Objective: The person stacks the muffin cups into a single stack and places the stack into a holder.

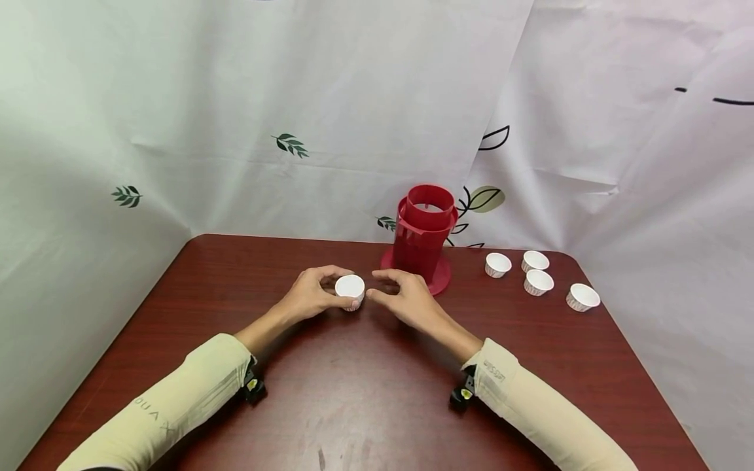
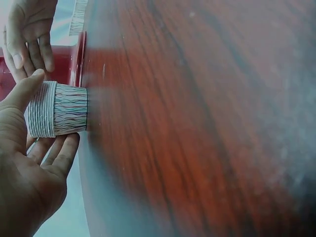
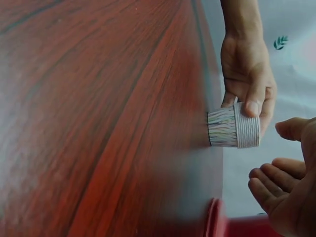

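Observation:
A short stack of white paper baking cups [image 1: 350, 286] stands upright on the table. The lowest cup shows a thin wavy coloured pattern, and the rims are nested tightly above it in the left wrist view [image 2: 58, 109]. My left hand [image 1: 309, 296] grips the stack from the left, thumb on the near side and fingers on the far side. Just right of the stack is my right hand [image 1: 412, 302], its thumb and fingers spread apart with nothing between them. In the right wrist view a gap separates the right fingertips [image 3: 254, 174] from the cups.
Behind my right hand stands a red cylinder dispenser [image 1: 418, 252] on a round red base [image 1: 442, 280]. Several single white cups [image 1: 538, 282] sit apart on the brown table [image 1: 365, 392] at the back right. White patterned cloth [image 1: 353, 118] hangs around the table.

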Tool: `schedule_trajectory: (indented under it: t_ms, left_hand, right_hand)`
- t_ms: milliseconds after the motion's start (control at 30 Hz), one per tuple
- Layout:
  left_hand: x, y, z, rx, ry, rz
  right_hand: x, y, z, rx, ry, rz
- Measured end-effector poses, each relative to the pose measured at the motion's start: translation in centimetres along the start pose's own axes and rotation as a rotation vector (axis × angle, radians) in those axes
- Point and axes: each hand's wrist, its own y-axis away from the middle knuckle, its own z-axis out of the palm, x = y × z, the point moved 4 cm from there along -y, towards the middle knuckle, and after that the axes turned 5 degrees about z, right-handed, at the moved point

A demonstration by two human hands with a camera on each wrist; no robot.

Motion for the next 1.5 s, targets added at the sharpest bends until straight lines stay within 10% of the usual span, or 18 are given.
schedule_trajectory:
  t_ms: [1500]
  left_hand:
    - [0.6, -0.4, -0.2, -0.035, -0.086, -0.042]
  right_hand:
    - [3.0, 3.1, -7.5, 0.077, 0.143, 0.001]
